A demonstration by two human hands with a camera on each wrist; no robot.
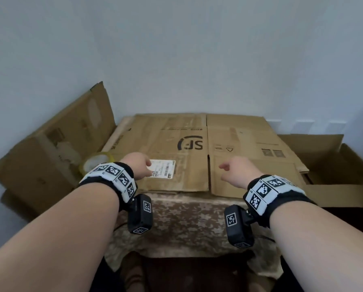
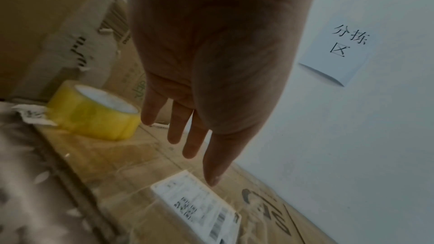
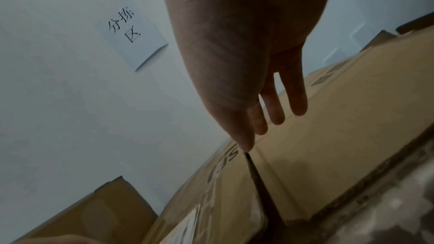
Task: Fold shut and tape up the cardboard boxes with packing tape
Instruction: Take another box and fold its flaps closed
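While both hands hover with fingers straight and holding nothing, the left hand [image 1: 139, 164] and right hand [image 1: 235, 173] hang over the flattened cardboard box [image 1: 189, 144] on the bench [image 1: 187, 224]; the tape roll [image 2: 94, 110] sits far left.

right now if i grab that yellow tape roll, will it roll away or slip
The yellow tape roll lies flat on its side on the flattened cardboard box, so it probably won't roll unless tipped on edge. Its glossy film may feel slick. The open core offers a likely secure grip.
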